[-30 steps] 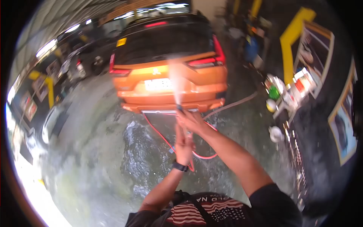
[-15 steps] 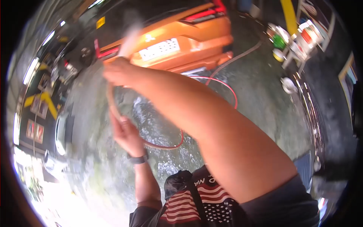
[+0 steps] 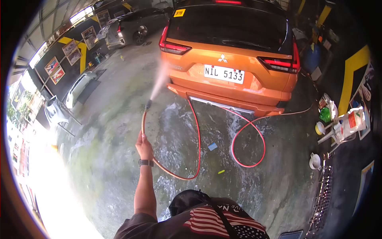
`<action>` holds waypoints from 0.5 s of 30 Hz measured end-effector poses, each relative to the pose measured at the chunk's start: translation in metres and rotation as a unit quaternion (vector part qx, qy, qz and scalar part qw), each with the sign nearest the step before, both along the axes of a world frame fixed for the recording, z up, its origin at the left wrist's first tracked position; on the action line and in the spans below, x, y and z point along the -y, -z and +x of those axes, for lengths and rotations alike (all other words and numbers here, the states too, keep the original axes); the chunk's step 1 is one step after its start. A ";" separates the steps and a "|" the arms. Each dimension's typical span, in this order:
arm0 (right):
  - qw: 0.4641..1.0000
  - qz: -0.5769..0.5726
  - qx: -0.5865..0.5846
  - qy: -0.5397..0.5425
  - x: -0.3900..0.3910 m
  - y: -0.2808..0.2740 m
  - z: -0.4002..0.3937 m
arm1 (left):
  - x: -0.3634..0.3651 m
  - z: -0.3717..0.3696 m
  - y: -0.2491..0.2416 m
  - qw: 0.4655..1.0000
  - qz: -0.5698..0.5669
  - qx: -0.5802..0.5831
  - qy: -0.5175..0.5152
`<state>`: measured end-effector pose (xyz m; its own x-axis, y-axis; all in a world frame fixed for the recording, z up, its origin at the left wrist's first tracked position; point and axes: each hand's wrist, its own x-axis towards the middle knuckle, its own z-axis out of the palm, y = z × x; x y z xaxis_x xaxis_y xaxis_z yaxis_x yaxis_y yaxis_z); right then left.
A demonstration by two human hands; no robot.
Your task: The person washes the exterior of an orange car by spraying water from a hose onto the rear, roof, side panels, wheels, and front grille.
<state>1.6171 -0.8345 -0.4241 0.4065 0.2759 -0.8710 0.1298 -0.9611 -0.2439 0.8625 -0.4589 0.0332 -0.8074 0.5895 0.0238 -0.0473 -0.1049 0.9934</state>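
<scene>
My left hand [image 3: 144, 148], with a dark watch at its wrist, is closed around a red hose [image 3: 198, 143] a little below its spray nozzle [image 3: 149, 104]. From the nozzle a white jet of water [image 3: 160, 81] shoots up toward the left rear corner of an orange car [image 3: 191, 71]. The car's tailgate, number plate and both tail lights face me. Behind my hand the hose hangs in a loop, and a second red loop lies on the wet floor near the bumper. My right hand is outside the picture.
On the wet concrete floor [image 3: 115, 131] lie a blue sponge-like block [image 3: 213, 147] and a small yellow-green item [image 3: 221, 172]. A white chair [image 3: 350, 129] with bags stands at the right, near a metal rack [image 3: 321, 195]. A dark car [image 3: 139, 26] is parked back left.
My right hand has let go of the hose and left the view. The left hand still grips it. My view has turned, and more of the car shows; the spray now strikes its left corner.
</scene>
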 end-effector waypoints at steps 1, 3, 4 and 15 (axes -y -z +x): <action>1.000 -0.018 -0.005 -0.019 0.009 -0.048 -0.004 | 0.001 0.000 0.003 1.000 0.005 -0.001 -0.005; 1.000 -0.009 -0.017 0.006 0.001 -0.084 -0.014 | 0.001 0.001 0.006 0.996 -0.050 -0.009 0.076; 1.000 0.007 -0.026 0.016 -0.007 -0.092 -0.020 | 0.000 -0.001 0.007 0.993 -0.057 -0.018 0.097; 0.974 0.193 -0.086 0.076 -0.072 -0.115 -0.044 | -0.062 -0.028 -0.076 0.992 0.006 -0.079 0.093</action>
<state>1.5727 -0.7629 -0.3095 0.3252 0.5447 -0.7730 -0.0826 -0.7979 -0.5971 0.8341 -0.3965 0.1091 -0.6696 0.7276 0.1491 0.0897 -0.1200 0.9887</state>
